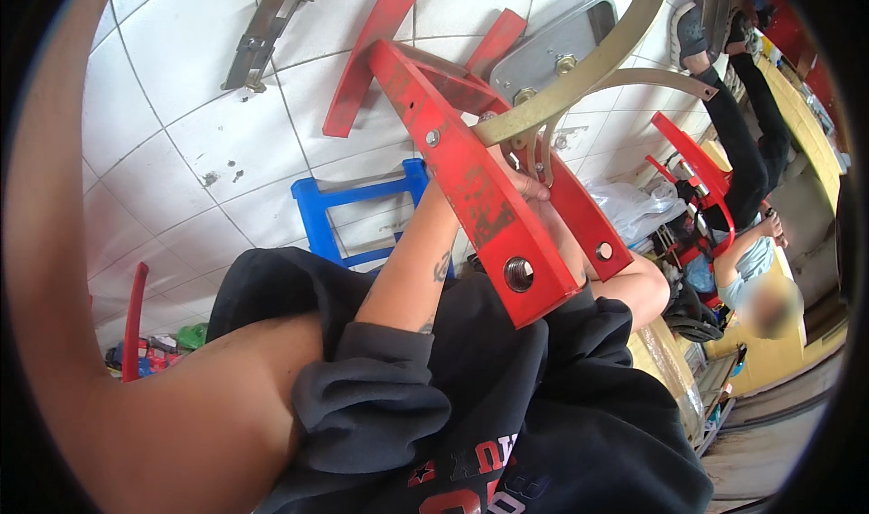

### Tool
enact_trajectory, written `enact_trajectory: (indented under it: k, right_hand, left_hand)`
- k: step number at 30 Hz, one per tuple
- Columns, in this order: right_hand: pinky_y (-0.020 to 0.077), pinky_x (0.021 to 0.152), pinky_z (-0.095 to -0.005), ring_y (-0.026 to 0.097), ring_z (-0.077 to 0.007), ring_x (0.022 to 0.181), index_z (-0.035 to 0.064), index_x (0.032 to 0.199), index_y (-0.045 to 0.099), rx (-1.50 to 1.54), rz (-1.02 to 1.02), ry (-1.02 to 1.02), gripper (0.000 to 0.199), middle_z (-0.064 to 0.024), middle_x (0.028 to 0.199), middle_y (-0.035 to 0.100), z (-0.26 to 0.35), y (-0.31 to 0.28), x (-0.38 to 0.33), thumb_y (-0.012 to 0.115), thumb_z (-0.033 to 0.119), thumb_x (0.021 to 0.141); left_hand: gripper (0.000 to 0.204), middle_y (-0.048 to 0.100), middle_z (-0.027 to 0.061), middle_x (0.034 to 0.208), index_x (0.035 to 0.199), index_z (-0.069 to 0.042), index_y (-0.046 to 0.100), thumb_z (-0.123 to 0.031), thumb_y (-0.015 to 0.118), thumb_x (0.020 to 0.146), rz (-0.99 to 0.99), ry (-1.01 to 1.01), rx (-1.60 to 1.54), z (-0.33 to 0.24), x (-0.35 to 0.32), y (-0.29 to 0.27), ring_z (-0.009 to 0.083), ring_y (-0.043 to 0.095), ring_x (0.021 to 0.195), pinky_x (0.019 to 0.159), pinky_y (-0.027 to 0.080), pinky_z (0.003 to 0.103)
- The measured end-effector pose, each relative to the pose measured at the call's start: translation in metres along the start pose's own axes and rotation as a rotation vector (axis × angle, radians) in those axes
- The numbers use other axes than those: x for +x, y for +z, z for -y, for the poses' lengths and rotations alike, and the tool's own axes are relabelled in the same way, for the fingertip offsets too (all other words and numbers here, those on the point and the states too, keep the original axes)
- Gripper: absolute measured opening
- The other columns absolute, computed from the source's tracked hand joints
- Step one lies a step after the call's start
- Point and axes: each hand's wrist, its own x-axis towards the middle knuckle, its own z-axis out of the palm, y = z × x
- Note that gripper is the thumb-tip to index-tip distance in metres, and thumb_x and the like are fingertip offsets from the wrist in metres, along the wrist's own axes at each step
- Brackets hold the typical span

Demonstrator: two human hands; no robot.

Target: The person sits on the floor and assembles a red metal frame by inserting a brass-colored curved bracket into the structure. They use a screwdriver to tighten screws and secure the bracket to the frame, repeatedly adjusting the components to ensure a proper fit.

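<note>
left grip point(520, 177) inside red metal fork point(480, 192), can't tell if clamped; right grip hidden, same. scuffed paint, threaded bore point(519, 274) at 6 o'clock, curved brass-toned bar point(579, 88) at 1.

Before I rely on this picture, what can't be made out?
All in the head view:
- Which hand the visible fingers belong to: the red frame covers parts of both arms.
- The curved brass-coloured bar's upper end: cut off by the top edge.
- The co-worker's head: blurred.
</note>
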Motion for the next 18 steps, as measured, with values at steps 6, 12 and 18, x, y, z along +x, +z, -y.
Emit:
enact_trajectory:
  k: [6, 12, 18]
  right_hand:
    - [0.0495, 0.09, -0.039, 0.06, -0.0239, 0.105, 0.0019, 0.124, 0.056, -0.034, -0.012, -0.027, 0.051, -0.0153, 0.121, 0.06, 0.002, -0.003, -0.006, 0.038, 0.043, 0.1]
    - [0.0502, 0.087, -0.0376, 0.061, -0.0225, 0.103, 0.0023, 0.123, 0.057, -0.057, 0.012, -0.017, 0.051, -0.0146, 0.121, 0.061, 0.006, -0.002, -0.01, 0.038, 0.044, 0.101]
    - [0.0509, 0.084, -0.0362, 0.061, -0.0211, 0.101, 0.0028, 0.122, 0.058, -0.038, 0.002, -0.033, 0.052, -0.014, 0.121, 0.061, 0.006, -0.007, -0.021, 0.039, 0.046, 0.101]
  left_hand:
    - [0.075, 0.062, 0.0077, 0.096, 0.117, -0.001, 0.054, -0.021, 0.094, 0.057, -0.029, 0.074, -0.045, 0.0, 0.0, 0.002, 0.0169, 0.061, 0.083, 0.076, 0.054, 0.031]
    - [0.032, 0.064, 0.0001, 0.087, 0.101, -0.006, 0.064, -0.012, 0.083, 0.076, 0.032, 0.105, -0.287, 0.059, 0.023, -0.01, 0.0105, 0.059, 0.082, 0.076, 0.052, 0.028]
    - [0.019, 0.063, -0.0004, 0.089, 0.102, -0.004, 0.064, -0.014, 0.071, 0.087, -0.124, 0.105, -0.186, 0.04, 0.021, 0.0, 0.01, 0.058, 0.084, 0.075, 0.048, 0.026]
